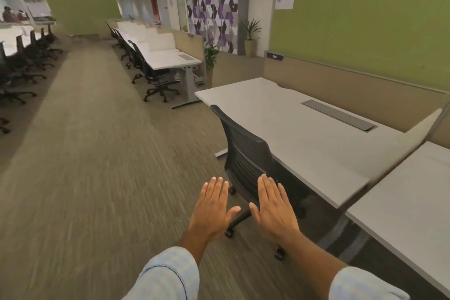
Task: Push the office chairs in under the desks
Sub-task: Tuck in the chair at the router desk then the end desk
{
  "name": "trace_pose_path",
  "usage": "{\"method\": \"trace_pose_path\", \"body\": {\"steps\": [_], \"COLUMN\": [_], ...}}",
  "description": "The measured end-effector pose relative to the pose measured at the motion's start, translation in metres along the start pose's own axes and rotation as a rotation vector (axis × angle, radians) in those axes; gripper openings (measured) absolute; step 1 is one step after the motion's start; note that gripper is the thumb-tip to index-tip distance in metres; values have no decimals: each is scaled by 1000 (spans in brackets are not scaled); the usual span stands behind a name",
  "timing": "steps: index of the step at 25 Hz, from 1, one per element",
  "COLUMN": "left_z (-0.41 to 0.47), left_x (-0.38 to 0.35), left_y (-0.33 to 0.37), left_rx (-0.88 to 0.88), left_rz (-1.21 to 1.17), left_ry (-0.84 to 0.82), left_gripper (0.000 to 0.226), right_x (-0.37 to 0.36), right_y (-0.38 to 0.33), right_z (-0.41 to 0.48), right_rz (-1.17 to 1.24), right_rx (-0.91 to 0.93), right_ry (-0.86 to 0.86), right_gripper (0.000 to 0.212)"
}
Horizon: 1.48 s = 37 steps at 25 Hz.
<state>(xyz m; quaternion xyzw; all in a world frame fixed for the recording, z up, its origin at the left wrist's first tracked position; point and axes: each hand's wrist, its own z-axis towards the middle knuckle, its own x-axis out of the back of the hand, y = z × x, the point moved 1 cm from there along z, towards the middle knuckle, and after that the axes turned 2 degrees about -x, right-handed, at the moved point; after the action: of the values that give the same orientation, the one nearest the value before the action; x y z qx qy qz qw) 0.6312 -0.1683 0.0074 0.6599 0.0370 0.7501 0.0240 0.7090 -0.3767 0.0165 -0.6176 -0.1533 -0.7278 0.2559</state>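
Note:
A black office chair (246, 153) stands at the front edge of a white desk (292, 126), its seat tucked under the top and its backrest close to the edge. My left hand (213, 207) and my right hand (274, 207) are held out flat, palms down, fingers together, in front of the chair's back. The right fingertips overlap the lower backrest; I cannot tell whether they touch it. The left hand hovers over the carpet beside the chair. Both hands hold nothing.
A second white desk (409, 204) adjoins at the right, split off by a low divider (414, 134). Further down the aisle runs a row of desks (170, 57) with black chairs (155, 78). More chairs (22, 68) line the left. Carpet aisle (97, 153) between.

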Motion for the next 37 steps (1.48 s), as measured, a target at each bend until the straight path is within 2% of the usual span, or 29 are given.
{"method": "trace_pose_path", "body": {"steps": [2, 5, 13, 15, 19, 21, 24, 29, 32, 34, 37], "left_z": [27, 70, 210, 237, 305, 340, 406, 499, 528, 540, 553], "left_x": [4, 10, 23, 30, 40, 42, 35, 24, 14, 4, -2], "left_y": [-24, -62, -142, -148, -156, -161, -180, -213, -233, -246, -255], "left_rx": [10, 3, -101, -97, -131, -193, -294, -519, -587, -618, -722], "left_rz": [10, 27, 130, 101, 117, 103, 101, -6, -8, -17, -61], "left_ry": [17, -41, 17, -47, -44, -77, -108, -203, -130, -77, -1], "left_gripper": [117, 121, 107, 114, 126, 130, 137, 107, 103, 94, 93], "right_x": [-6, -16, -19, -16, -25, -27, -29, -35, -40, -46, -47], "right_y": [-8, -15, -5, -1, 18, 19, 19, 20, 15, 5, -8], "right_z": [36, 98, 241, 261, 295, 305, 317, 337, 358, 370, 377], "right_rz": [2, 23, 13, 37, 27, 74, 31, 91, 102, 106, 110], "right_rx": [10, -20, -78, -139, -340, -477, -533, -567, -603, -609, -615], "right_ry": [28, 42, 166, 114, 74, 30, 50, 90, 132, 141, 160], "right_gripper": [82, 83, 77, 76, 73, 67, 58, 57, 62, 58, 55]}}
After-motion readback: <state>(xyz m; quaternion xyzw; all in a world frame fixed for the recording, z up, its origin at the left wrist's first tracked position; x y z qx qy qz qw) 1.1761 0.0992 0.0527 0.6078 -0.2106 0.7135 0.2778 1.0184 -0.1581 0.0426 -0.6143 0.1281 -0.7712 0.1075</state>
